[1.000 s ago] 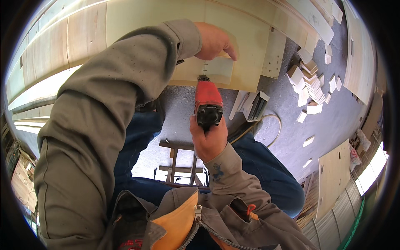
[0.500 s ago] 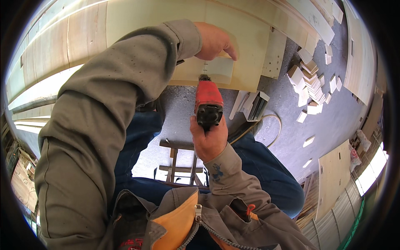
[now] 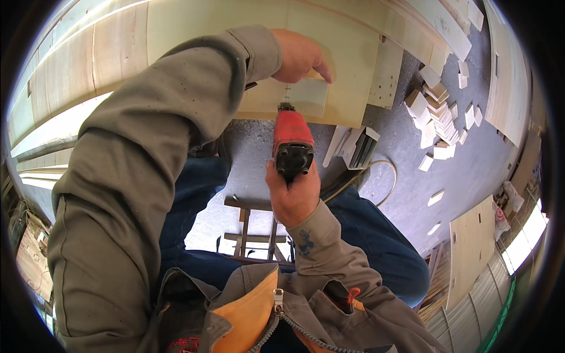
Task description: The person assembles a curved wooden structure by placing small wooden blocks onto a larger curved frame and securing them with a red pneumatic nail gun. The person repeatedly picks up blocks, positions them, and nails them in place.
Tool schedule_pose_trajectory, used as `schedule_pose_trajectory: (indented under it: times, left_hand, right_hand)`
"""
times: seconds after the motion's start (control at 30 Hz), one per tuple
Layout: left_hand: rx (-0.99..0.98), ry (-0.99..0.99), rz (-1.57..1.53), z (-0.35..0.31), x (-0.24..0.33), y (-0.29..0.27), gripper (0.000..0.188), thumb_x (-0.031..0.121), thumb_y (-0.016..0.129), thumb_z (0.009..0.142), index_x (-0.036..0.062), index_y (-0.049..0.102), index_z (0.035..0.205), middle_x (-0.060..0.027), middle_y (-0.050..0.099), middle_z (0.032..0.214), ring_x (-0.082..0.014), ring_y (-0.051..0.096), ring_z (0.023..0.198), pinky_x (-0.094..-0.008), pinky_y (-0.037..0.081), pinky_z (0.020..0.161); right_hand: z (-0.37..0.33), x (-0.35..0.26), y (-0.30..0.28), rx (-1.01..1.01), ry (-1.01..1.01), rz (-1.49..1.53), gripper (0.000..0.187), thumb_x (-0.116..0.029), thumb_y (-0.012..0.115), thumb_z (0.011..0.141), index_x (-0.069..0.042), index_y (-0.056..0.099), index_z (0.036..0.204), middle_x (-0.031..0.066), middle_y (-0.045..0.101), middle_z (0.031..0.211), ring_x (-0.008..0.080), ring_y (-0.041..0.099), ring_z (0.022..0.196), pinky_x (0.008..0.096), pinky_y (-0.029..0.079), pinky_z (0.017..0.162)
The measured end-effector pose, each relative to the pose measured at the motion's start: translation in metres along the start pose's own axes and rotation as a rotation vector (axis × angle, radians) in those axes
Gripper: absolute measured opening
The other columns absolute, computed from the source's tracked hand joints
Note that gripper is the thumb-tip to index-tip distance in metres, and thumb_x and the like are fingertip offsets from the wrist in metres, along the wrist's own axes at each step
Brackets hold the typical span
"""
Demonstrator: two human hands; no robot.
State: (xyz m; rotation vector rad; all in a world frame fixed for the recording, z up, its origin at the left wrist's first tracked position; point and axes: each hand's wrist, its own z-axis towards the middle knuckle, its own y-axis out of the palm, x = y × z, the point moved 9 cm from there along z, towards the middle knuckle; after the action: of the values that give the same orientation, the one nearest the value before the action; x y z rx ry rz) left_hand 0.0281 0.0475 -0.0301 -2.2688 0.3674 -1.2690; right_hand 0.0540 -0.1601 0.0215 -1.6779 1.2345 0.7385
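A red and black nail gun (image 3: 293, 134) is held in my right hand (image 3: 297, 197), with the fingers wrapped round its grip. Its nose meets the near edge of a large pale yellow wooden panel (image 3: 347, 76). A short row of small dark marks runs away from the nose across the panel. Beside them lies a paler rectangular piece (image 3: 309, 97), set against the panel's near side. My left hand (image 3: 300, 56) rests on the panel just beyond this piece, palm down and holding nothing. One finger stretches to the right; the other fingertips are hard to see.
Beneath the panel's near edge stands a small stack of boards (image 3: 360, 148). A thin hose (image 3: 393, 176) curves past my right knee. Scattered wood blocks (image 3: 435, 120) lie on the floor at right. Between my legs is a wooden stand (image 3: 247, 220). Long boards (image 3: 112, 59) extend left.
The view has shifted very slightly. Both hands and the nail gun keep nearly the same place against the panel.
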Motion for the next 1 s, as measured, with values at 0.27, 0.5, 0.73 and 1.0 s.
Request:
schedule_pose_trajectory:
  times: [0.27, 0.5, 0.73, 1.0]
  left_hand:
    - [-0.002, 0.0, -0.011, 0.0, 0.002, 0.001, 0.056, -0.003, 0.055, 0.096, 0.0261, 0.069, 0.142, -0.0148, 0.074, 0.115, -0.0329, 0.069, 0.104, -0.0412, 0.055, 0.089]
    - [0.051, -0.006, 0.004, 0.0, 0.004, 0.005, 0.056, -0.002, 0.055, 0.096, 0.0258, 0.068, 0.143, -0.0135, 0.074, 0.116, -0.0321, 0.069, 0.106, -0.0415, 0.055, 0.093]
    - [0.229, -0.16, 0.083, -0.065, -0.005, -0.052, 0.067, 0.023, 0.081, 0.085, 0.0192, 0.06, 0.149, -0.0155, 0.067, 0.136, -0.035, 0.062, 0.13, -0.0437, 0.051, 0.11]
    - [0.314, -0.235, 0.422, -0.193, 0.009, -0.039, 0.099, 0.029, 0.096, 0.07, 0.0117, 0.048, 0.155, -0.0174, 0.054, 0.149, -0.0377, 0.054, 0.137, -0.0464, 0.048, 0.112]
  right_hand:
    - [-0.022, -0.015, -0.001, -0.022, -0.094, -0.082, 0.042, -0.007, 0.073, 0.09, -0.003, 0.06, 0.13, 0.0186, 0.064, 0.119, 0.0358, 0.065, 0.105, 0.042, 0.052, 0.095]
    - [-0.043, -0.024, -0.02, 0.016, -0.084, -0.068, 0.038, -0.009, 0.073, 0.093, -0.002, 0.062, 0.129, 0.0159, 0.067, 0.115, 0.0316, 0.067, 0.102, 0.0387, 0.053, 0.093]
    - [-0.085, -0.028, -0.064, 0.016, -0.038, -0.017, 0.047, -0.012, 0.074, 0.091, -0.003, 0.059, 0.135, 0.0205, 0.066, 0.119, 0.0381, 0.067, 0.105, 0.0444, 0.054, 0.094]
    - [-0.117, -0.013, -0.113, 0.142, -0.011, 0.01, 0.032, -0.014, 0.074, 0.095, -0.002, 0.063, 0.123, 0.0119, 0.067, 0.103, 0.0226, 0.067, 0.093, 0.0371, 0.055, 0.084]
